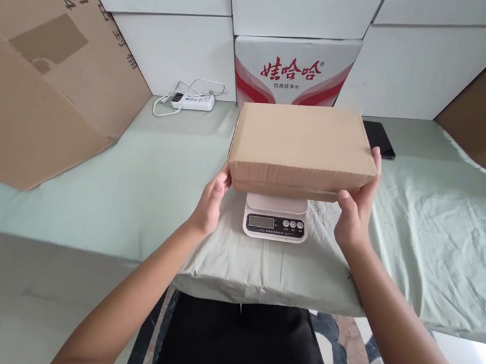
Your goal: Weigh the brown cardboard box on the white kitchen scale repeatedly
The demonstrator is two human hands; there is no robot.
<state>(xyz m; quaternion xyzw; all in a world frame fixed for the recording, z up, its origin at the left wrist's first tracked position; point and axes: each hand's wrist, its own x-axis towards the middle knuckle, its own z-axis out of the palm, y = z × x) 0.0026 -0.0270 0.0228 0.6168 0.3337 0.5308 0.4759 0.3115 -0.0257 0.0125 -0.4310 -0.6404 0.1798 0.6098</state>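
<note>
A brown cardboard box (pixel 304 139), closed, is held level between my two hands over a white kitchen scale (pixel 275 228). My left hand (pixel 211 201) grips its near left corner, with the fingers partly hidden behind and under it. At the right end my right hand (pixel 357 211) has its thumb by the near lower edge and its fingers along the side. The box hides most of the scale's platform; whether it touches the platform I cannot tell. The scale's display and buttons face me, and its display shows no readable figure.
On the green tablecloth (pixel 154 179), a white power strip (pixel 194 101) with a cable lies back left. A black phone (pixel 378 139) lies behind the box at right. A printed white carton (pixel 293 71) stands behind, with large cardboard sheets (pixel 29 88) at both sides.
</note>
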